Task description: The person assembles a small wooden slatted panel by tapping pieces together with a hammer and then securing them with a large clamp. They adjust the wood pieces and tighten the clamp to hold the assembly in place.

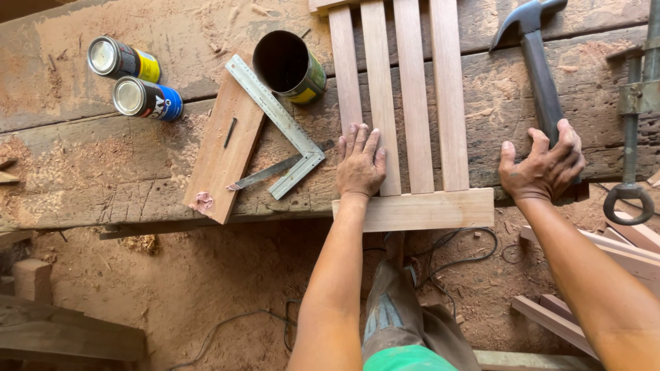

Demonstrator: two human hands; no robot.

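Note:
A slatted wooden frame [412, 96] lies on the rough workbench [103, 151], its cross rail [440, 209] at the near edge. My left hand [359, 165] rests flat on the two left slats, fingers spread, holding nothing. My right hand [544, 165] wraps around the handle of a black claw hammer [536, 62], which lies on the bench right of the frame with its head pointing away from me.
A metal try square [278, 120] and a nail sit on a loose board [223, 148]. An open tin [289, 65] stands behind it; two sealed cans [134, 79] lie at far left. A clamp [636, 103] hangs at right. Wood offcuts [591, 275] and cables lie on the sawdust floor.

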